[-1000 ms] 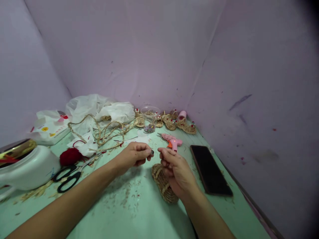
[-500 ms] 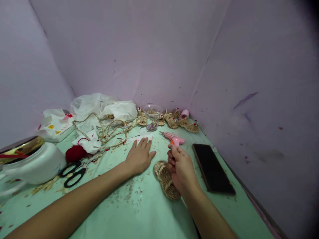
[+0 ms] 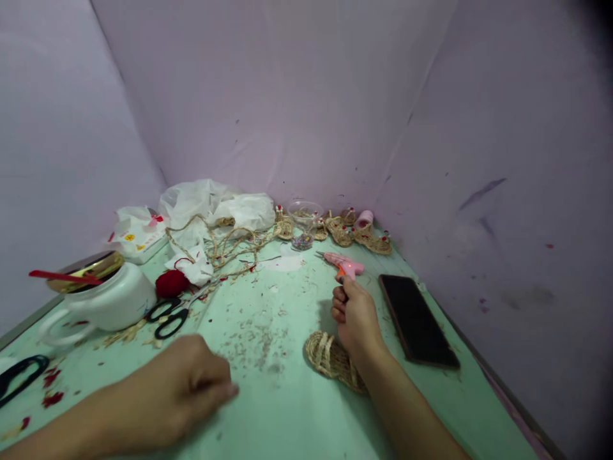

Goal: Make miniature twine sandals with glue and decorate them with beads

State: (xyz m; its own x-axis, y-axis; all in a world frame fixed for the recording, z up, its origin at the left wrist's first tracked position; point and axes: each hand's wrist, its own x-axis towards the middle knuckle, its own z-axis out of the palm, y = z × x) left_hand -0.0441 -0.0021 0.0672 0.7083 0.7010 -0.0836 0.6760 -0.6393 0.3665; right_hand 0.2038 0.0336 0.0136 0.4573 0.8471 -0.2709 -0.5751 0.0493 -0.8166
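My left hand (image 3: 191,390) is low at the left, blurred, its fingers curled under and its thumb alongside; whatever they might hold is hidden. My right hand (image 3: 357,319) is closed, its thumb and forefinger at the orange trigger of a pink glue gun (image 3: 347,264). The gun rests on the table; I cannot make out what the fingers hold, or whether they touch it. Partly behind my right wrist lies a small woven straw slipper (image 3: 330,358) with a pale strap.
Right of my hand lies a phone (image 3: 419,322). On the left are a white mug (image 3: 117,297), red yarn (image 3: 171,283) and black-handled scissors (image 3: 172,319). Plastic bags (image 3: 201,198), tangled rope (image 3: 225,243), a clear cup (image 3: 304,220) and several decorated slippers (image 3: 340,230) line the back wall.
My left hand has left its flat, spread position on the table, drawn back towards me and curled. The straw slipper has turned and shifted slightly nearer. My right hand remains near the glue gun.
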